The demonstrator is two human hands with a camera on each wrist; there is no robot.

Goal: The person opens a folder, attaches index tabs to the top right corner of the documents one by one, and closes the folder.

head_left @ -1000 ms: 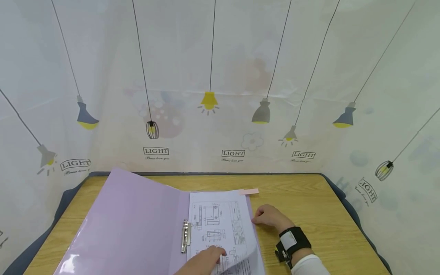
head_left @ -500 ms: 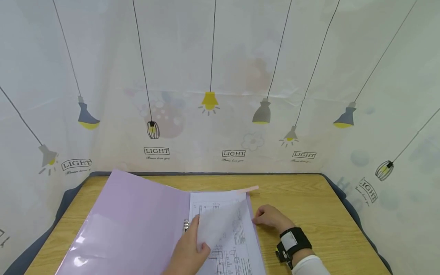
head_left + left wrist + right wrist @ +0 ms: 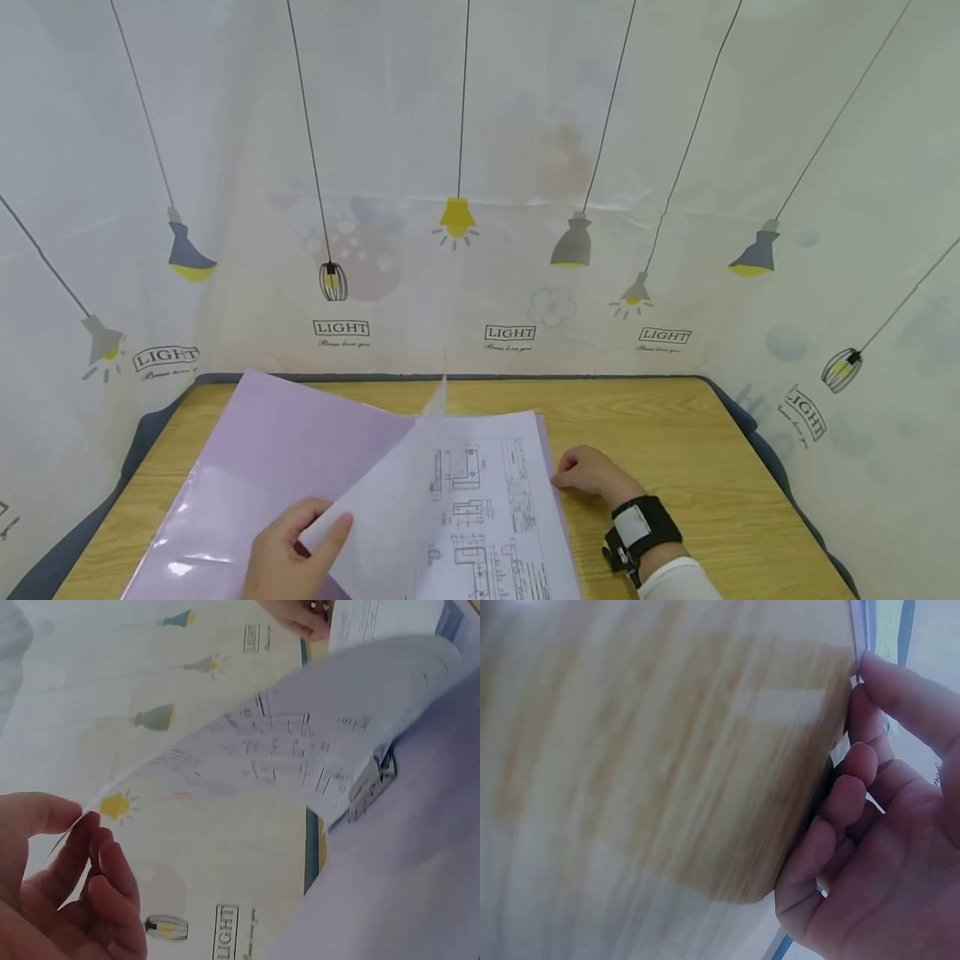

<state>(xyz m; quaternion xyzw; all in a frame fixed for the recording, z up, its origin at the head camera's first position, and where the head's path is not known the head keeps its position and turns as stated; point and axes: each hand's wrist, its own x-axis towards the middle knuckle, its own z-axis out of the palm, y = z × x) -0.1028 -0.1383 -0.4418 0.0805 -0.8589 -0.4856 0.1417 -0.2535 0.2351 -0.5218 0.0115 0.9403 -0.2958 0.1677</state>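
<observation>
A purple folder (image 3: pixel 292 450) lies open on the table, with a stack of printed technical drawings (image 3: pixel 498 500) in its right half. My left hand (image 3: pixel 292 550) pinches the edge of one paper sheet (image 3: pixel 390 508) between thumb and fingers. That sheet is lifted and curves over to the left; in the left wrist view a metal binder clip (image 3: pixel 373 786) is at its bound side. In the head view the sheet hides the clip. My right hand (image 3: pixel 596 477) pinches the folder's right edge between thumb and index finger, the other fingers curled beneath.
The wooden table (image 3: pixel 675 442) reaches past the folder on the right and behind it. A pale curtain (image 3: pixel 420 125) printed with lamps surrounds the back and sides. A black strap with a device (image 3: pixel 641 533) is on the right wrist.
My left hand has gone from resting on the pages to pinching the top sheet and drawing it up and leftward. The pink tab no longer shows in the head view. My right hand stays put.
</observation>
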